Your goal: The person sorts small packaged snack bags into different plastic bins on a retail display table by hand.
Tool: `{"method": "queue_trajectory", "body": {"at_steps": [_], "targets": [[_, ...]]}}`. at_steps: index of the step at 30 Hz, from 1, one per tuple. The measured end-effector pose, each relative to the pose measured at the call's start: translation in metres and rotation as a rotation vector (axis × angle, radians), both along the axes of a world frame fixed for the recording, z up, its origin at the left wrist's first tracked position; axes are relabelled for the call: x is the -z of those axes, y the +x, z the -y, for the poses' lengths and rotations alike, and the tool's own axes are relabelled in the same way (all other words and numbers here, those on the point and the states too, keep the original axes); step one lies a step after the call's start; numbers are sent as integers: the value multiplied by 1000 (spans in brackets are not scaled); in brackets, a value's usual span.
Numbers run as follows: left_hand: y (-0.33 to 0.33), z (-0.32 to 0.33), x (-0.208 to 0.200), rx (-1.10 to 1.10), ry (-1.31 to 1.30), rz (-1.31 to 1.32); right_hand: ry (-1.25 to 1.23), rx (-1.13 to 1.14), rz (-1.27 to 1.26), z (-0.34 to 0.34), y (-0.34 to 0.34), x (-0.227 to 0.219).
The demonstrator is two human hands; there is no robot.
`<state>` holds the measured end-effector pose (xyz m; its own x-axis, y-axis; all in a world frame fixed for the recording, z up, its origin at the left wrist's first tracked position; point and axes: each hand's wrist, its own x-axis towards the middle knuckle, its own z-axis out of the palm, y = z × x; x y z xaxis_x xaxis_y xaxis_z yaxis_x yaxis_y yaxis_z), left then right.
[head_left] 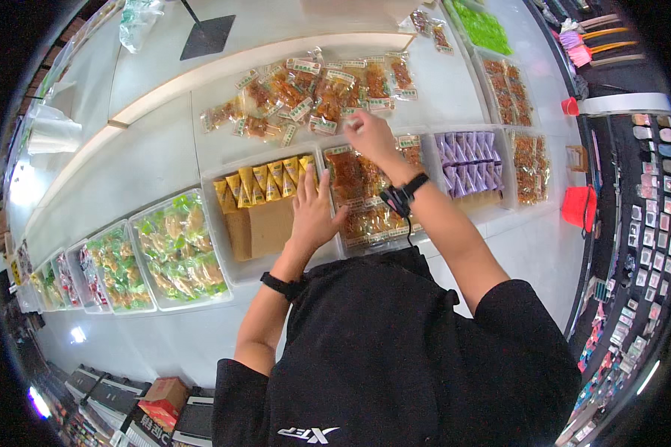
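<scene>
My left hand (pixel 313 214) is open, its fingers spread. It rests over the divide between a bin (pixel 227 257) of yellow triangular packets (pixel 265 180) and a bin of brown snack packets (pixel 347 175). My right hand (pixel 370 138) reaches past that second bin to the near edge of a loose pile of clear snack packets (pixel 298 89). Its fingers are curled together, and what they may hold cannot be made out. The yellow packets stand in a row at the bin's far side, with bare brown cardboard (pixel 261 232) in front.
Right of my forearm, a bin holds purple packets (pixel 470 160); beyond it are bins of brown packets (pixel 529 167). Bins of green-and-tan packs (pixel 179 253) line the left. A raised pale ledge (pixel 253 61) runs behind the pile. A red container (pixel 578 207) sits far right.
</scene>
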<state>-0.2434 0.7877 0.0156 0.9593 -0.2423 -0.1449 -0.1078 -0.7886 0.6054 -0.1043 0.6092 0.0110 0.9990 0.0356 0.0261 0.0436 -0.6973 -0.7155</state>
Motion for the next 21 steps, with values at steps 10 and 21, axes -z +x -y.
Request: {"method": "queue_trajectory", "body": {"at_steps": [10,21], "targets": [[41,33,21,115,212,28,173,231,-303,-29,87,51],[20,29,14,327,449,190,517,225,-152,11,42,38]]}}
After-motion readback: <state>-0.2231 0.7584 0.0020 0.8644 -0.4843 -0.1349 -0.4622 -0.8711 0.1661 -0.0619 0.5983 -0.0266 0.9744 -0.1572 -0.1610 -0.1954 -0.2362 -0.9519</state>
